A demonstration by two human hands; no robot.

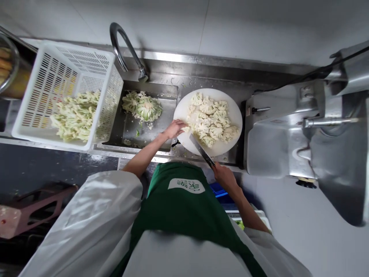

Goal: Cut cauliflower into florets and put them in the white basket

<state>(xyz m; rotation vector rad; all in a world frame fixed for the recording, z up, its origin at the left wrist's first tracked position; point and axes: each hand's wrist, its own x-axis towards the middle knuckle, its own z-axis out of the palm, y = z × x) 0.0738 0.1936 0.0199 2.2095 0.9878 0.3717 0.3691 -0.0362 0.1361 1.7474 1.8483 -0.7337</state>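
Note:
Cut cauliflower florets [211, 117] lie in a spread pile on a round white cutting board [179, 109]. My right hand [223, 175] is closed round the handle of a kitchen knife [201, 150], its blade slanting up and left over the board's near edge. At the board's left edge, my left hand [174, 129] has its fingers bent together on a small cauliflower piece [186, 129], just left of the knife tip. Left of the board, a larger cauliflower head [147, 107] with a pale green stem side up rests among crumbs in the sink [161, 134].
A white perforated basket [112, 104] holding cut cauliflower [79, 115] stands at the left. A curved faucet [127, 44] rises behind the sink. To the board's right stands a metal slicing machine [271, 142]. A pink stool-like object [34, 211] is at lower left.

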